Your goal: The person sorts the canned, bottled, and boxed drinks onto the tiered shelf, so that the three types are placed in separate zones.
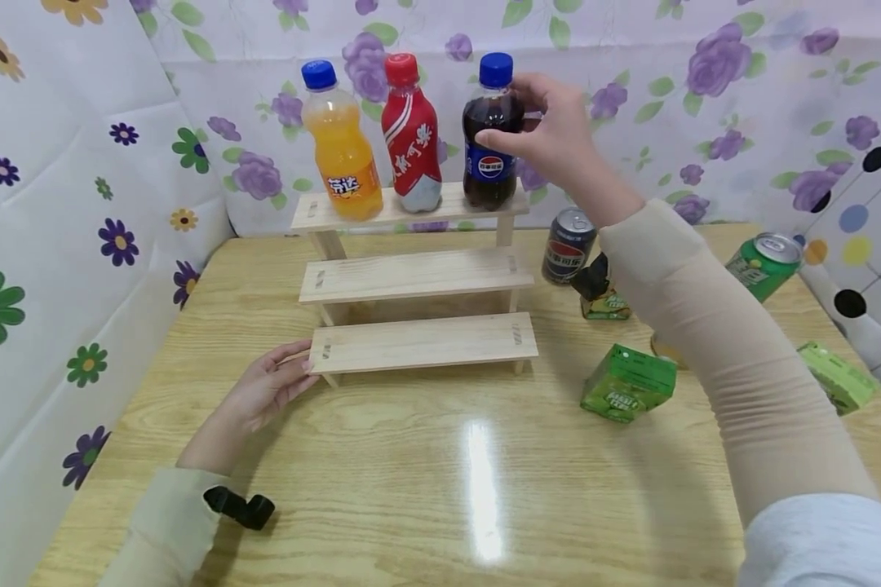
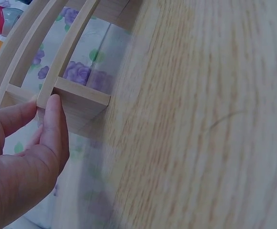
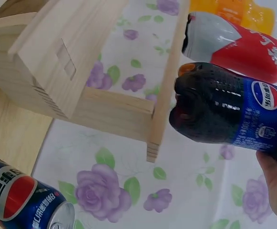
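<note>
A three-step wooden shelf stands on the table. Its top step carries an orange soda bottle, a red cola bottle and a dark Pepsi bottle. My right hand wraps the upright Pepsi bottle, thumb on its front and fingers behind. In the right wrist view the Pepsi bottle stands at the shelf's end with a finger on its label. My left hand rests straight fingers against the left end of the bottom step. The left wrist view shows these fingers touching the shelf's leg.
Right of the shelf stand a Pepsi can and a green can. Green drink cartons lie on the wooden table, another carton near its right edge. Floral cloth walls the back and left.
</note>
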A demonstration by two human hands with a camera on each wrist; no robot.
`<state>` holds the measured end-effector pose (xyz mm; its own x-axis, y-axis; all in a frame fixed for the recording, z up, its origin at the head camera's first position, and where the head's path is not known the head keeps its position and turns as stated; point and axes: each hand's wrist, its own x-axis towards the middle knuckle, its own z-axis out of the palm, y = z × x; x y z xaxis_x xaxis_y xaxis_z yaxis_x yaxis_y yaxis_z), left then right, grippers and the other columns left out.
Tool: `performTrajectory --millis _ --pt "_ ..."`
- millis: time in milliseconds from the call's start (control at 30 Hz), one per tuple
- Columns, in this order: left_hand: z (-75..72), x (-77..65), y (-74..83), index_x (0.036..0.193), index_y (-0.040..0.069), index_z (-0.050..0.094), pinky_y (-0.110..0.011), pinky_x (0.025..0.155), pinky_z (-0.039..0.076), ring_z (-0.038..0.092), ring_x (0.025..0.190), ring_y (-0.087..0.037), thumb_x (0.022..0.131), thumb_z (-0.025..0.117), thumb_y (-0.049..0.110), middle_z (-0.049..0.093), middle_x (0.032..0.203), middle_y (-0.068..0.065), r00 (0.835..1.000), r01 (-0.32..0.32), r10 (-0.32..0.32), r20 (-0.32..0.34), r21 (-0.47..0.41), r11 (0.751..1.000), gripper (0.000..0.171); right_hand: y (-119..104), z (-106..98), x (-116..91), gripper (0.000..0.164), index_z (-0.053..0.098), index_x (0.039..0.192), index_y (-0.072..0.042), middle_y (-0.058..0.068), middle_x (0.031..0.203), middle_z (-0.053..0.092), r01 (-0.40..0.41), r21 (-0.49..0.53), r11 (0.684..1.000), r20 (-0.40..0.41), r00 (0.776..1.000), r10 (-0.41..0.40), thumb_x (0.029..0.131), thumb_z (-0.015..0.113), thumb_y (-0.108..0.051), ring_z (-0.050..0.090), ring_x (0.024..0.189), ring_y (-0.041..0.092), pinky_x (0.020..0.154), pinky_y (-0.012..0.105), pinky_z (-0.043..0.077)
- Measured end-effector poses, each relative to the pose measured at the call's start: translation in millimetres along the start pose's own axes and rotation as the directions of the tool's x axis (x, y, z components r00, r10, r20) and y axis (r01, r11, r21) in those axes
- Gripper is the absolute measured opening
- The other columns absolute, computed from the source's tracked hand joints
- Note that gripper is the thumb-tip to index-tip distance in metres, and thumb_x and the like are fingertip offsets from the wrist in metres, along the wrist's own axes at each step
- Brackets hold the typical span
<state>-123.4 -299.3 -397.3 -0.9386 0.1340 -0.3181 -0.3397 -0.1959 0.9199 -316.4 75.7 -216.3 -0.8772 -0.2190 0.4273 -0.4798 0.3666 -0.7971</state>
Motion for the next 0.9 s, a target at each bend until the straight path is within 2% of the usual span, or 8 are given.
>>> performTrajectory --millis 267,400,567,733,900 --pt "-0.4 -2.5 -0.8 0.136 0.000 0.032 -0.016 0.087 0.055 0.065 0.095 -0.006 0.096 0.053 0.001 0.063 0.104 0.004 1.000 0.004 -0.004 0.005 -0.018 1.000 0.045 3.7 6.6 3.6 0.062 0.050 0.134 -0.008 0.011 0.124 0.058 -0.027 0.044 0.999 0.008 1.000 0.027 0.079 0.078 -0.019 0.056 0.107 0.016 0.098 0.024 0.051" --pt "0.0 -1.2 -0.7 0.140 -0.001 0.029 -0.016 0.088 0.054 0.064 0.096 -0.006 0.096 0.053 0.002 0.063 0.106 0.004 1.000 0.003 -0.002 0.009 -0.032 0.999 0.049 1.4 5.0 5.3 0.063 0.048 0.135 -0.010 0.009 0.126 0.057 -0.051 0.032 0.998 0.029 0.998 0.050 0.081 0.077 -0.021 0.055 0.109 0.017 0.100 0.025 0.049" --pt "0.7 -1.2 1.1 0.146 -0.003 0.021 -0.015 0.087 0.055 0.064 0.095 -0.006 0.096 0.053 0.003 0.062 0.106 0.005 1.000 0.004 -0.004 0.006 -0.032 0.999 0.060 -1.7 0.9 4.7 0.067 0.040 0.141 -0.014 0.007 0.137 0.051 -0.059 0.024 0.998 0.098 0.994 0.056 0.084 0.074 -0.024 0.051 0.119 0.017 0.105 0.028 0.046" --pt "1.1 -1.8 0.8 0.148 -0.004 0.014 -0.015 0.087 0.055 0.065 0.095 -0.006 0.096 0.054 0.002 0.062 0.107 0.005 1.000 0.011 -0.010 0.012 -0.033 0.999 0.066 -1.5 -4.6 -1.8 0.072 0.034 0.145 -0.013 0.006 0.146 0.043 -0.043 0.043 0.998 0.124 0.992 0.038 0.085 0.072 -0.021 0.044 0.131 0.016 0.112 0.030 0.040" --pt "2.0 -1.9 0.7 0.147 -0.004 0.017 -0.015 0.087 0.055 0.065 0.095 -0.007 0.096 0.054 0.002 0.062 0.107 0.005 1.000 0.010 -0.010 0.011 -0.036 0.999 0.064 2.9 -15.8 -15.8 0.070 0.036 0.144 -0.013 0.004 0.148 0.039 -0.044 0.029 0.999 0.101 0.994 0.041 0.085 0.072 -0.022 0.038 0.134 0.016 0.115 0.028 0.035"
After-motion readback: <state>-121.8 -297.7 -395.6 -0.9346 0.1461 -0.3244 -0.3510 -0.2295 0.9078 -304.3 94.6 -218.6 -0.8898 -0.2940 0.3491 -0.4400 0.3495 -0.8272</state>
